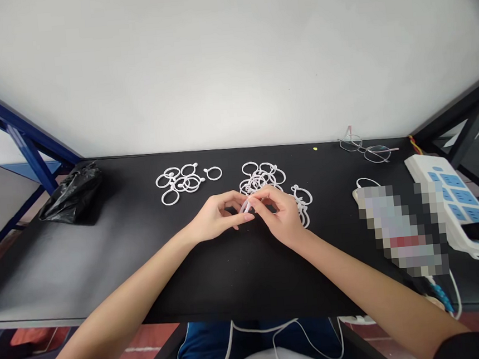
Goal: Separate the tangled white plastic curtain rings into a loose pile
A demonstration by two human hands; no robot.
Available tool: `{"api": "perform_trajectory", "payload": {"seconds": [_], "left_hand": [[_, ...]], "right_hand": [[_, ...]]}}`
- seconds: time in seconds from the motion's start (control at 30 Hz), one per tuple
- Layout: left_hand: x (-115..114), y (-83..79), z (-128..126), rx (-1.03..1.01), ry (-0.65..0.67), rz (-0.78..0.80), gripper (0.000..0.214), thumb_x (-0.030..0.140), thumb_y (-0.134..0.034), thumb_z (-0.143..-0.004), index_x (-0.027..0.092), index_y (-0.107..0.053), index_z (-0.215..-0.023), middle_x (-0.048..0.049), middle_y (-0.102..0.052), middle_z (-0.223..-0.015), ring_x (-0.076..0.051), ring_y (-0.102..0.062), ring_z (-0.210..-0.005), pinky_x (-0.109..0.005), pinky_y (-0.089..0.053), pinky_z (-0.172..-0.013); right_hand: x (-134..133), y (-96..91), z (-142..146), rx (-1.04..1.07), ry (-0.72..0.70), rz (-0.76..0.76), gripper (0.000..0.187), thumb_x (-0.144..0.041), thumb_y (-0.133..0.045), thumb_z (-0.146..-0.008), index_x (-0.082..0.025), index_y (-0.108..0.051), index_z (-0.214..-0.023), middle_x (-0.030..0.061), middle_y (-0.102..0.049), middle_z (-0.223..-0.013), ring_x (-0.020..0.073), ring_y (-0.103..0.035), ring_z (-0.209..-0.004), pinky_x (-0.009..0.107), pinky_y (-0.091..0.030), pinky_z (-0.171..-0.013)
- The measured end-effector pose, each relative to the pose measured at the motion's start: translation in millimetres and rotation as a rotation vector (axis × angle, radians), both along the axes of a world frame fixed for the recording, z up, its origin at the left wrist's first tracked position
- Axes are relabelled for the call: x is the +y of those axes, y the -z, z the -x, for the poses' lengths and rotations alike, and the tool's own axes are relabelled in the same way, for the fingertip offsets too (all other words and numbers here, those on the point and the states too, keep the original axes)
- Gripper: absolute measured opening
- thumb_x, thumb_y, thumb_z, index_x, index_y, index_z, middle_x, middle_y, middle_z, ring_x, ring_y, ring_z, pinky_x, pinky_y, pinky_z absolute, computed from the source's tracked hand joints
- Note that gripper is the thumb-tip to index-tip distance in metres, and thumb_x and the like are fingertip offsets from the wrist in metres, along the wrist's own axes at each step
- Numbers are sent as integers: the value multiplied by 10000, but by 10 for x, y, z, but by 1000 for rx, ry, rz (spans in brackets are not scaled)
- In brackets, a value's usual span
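Observation:
Both my hands meet over the middle of a black table. My left hand and my right hand pinch one white plastic ring between their fingertips. Just behind them lies a pile of several white rings, with a few more rings beside my right hand. A second group of white rings lies further left on the table.
A crumpled black plastic bag sits at the table's left back. Wire-framed glasses lie at the back right, a white and blue power strip at the right edge. A white wall runs behind. White cables hang at my lap.

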State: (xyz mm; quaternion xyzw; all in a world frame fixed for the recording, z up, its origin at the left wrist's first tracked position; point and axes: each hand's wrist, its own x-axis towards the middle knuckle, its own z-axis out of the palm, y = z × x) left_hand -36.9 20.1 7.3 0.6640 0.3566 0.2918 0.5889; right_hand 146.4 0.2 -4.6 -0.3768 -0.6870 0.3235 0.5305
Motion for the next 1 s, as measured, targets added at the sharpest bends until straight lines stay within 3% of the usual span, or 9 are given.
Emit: {"api": "perform_trajectory", "payload": {"seconds": [0.3, 0.57, 0.83, 1.0], "left_hand": [[11, 5, 5, -10, -7, -29, 380, 377, -745, -763, 135, -659, -1043, -46, -638, -880, -128, -590, -733, -242, -587, -564], [44, 24, 37, -106, -214, -133, 286, 365, -734, -769, 129, -693, -923, -24, -574, -811, -105, -561, -665, -228, -573, -538], [33, -20, 30, -133, -131, -90, 318, 392, -720, -770, 131, -660, -941, 10, -485, -745, -91, -505, -637, -234, -559, -559], [3, -57, 11, -166, -11, -46, 290, 399, -646, -834, 137, -642, -959, -9, -530, -775, -119, -547, -706, -283, -539, -698]], "right_hand": [[-5, 1, -10, -7, 29, -53, 112, -231, -591, -904, -209, -674, -832, 24, -660, -775, 149, -628, -701, 283, -545, -601], [35, -5, -34, -89, -1, -96, 140, -251, -570, -917, -216, -669, -826, 17, -640, -735, 144, -589, -662, 271, -485, -549], [-11, 39, -56, -201, -147, 57, 260, -324, -406, -1001, -217, -455, -769, -50, -490, -576, 99, -471, -491, 245, -401, -515], [-38, 68, -57, -169, -236, 19, 284, -318, -358, -1017, -216, -457, -771, -58, -429, -571, 89, -395, -469, 239, -347, -484]]}}
